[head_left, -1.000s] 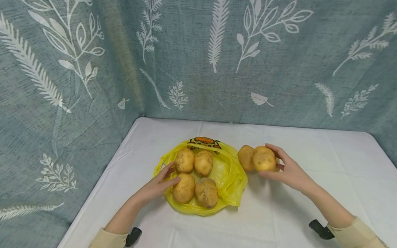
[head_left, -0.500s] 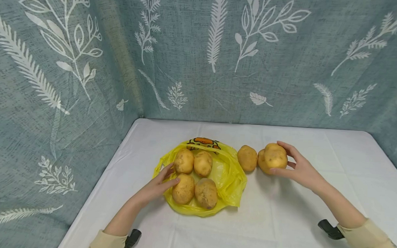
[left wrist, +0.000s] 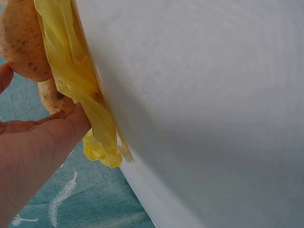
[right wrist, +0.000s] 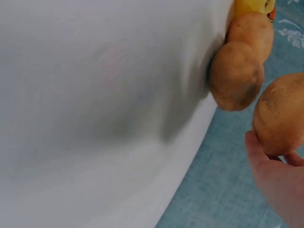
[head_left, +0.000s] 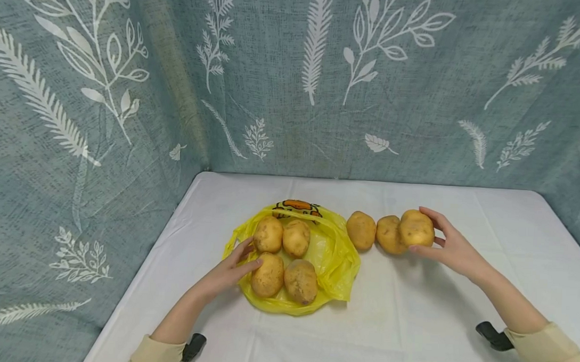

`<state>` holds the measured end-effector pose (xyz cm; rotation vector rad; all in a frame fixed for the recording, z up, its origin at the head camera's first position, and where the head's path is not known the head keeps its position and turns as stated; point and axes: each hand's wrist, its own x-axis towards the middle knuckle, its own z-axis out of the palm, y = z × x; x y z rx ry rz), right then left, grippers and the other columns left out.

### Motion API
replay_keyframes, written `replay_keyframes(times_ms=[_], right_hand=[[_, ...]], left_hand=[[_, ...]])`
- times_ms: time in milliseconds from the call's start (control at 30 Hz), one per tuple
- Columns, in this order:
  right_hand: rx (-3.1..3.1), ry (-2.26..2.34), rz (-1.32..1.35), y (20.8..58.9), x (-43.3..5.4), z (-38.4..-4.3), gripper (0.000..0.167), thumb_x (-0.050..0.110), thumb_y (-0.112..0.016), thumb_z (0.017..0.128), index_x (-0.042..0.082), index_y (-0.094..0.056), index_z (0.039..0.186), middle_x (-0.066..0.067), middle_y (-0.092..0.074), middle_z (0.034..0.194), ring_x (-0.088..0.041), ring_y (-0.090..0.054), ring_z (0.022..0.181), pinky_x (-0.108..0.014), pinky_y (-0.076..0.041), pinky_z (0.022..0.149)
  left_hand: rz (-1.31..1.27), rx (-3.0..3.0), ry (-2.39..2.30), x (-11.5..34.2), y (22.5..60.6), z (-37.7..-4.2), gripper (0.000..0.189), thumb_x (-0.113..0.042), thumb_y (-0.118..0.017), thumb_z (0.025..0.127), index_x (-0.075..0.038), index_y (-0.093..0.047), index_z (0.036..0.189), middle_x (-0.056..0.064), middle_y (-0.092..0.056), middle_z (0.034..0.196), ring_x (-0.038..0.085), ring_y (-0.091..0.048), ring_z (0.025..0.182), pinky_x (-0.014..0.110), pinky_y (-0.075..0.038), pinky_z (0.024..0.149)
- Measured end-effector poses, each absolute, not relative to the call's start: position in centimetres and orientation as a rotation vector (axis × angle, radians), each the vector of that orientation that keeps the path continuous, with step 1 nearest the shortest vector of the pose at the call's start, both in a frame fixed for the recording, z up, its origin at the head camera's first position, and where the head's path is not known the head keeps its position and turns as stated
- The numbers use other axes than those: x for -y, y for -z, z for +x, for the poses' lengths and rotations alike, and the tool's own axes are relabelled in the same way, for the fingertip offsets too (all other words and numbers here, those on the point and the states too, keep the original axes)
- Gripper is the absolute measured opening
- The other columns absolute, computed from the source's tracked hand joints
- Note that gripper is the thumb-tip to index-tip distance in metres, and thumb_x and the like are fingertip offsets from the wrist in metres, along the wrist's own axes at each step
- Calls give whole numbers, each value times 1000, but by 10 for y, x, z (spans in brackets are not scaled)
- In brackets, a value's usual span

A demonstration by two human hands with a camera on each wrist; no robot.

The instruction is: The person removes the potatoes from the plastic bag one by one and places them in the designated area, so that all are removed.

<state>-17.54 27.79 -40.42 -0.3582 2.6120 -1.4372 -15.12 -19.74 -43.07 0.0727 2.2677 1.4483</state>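
Observation:
In the head view my right hand (head_left: 453, 249) holds a potato (head_left: 417, 228) between thumb and fingers. The right wrist view shows that potato (right wrist: 280, 114) raised off the white cloth. Just left of it, two more potatoes, a near one (head_left: 389, 235) and a farther one (head_left: 361, 231), lie in a row on the table. My left hand (head_left: 226, 272) rests at the left side of a yellow plastic bag (head_left: 332, 273), fingers extended, thumb by a potato (head_left: 267, 275). Several potatoes sit on the spread bag. In the left wrist view the fingertips lie against the bag's edge (left wrist: 76, 71).
A white cloth (head_left: 323, 342) covers the table. Patterned blue-green curtains (head_left: 274, 95) hang behind it and along the left side. A black wrist device shows under each forearm, the left one (head_left: 194, 347) and the right one (head_left: 494, 336).
My right hand has carried its potato to the right, past the second potato in the row, uncovering it. The left hand and the bag have stayed in place.

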Motion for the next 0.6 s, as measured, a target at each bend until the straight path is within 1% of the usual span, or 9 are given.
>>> replay_keyframes(times_ms=[267,367,600], right_hand=[[-2619,1402,-304,410,-292,-180,94,23,-74,89,3,-11,155,-26,-19,155,-46,-23,137,-60,-33,104],[-2611,1405,-293,413,-296,-182,95,21,-74,88,1,-9,155,-28,-17,155,-48,-22,137,-61,-33,103],[-2599,1374,-260,419,-302,-186,97,21,-74,88,0,-7,155,-29,-16,154,-49,-20,137,-61,-33,103]], left_hand=[[71,-2269,-1446,198,431,-151,83,-44,-57,97,-14,-10,158,20,-17,159,38,-12,146,58,-17,113],[68,-2271,-1443,198,431,-151,83,-45,-57,97,-14,-10,158,20,-17,159,38,-12,146,58,-17,114],[66,-2281,-1438,197,430,-151,83,-44,-58,97,-13,-10,158,20,-18,159,38,-13,146,58,-17,114]])
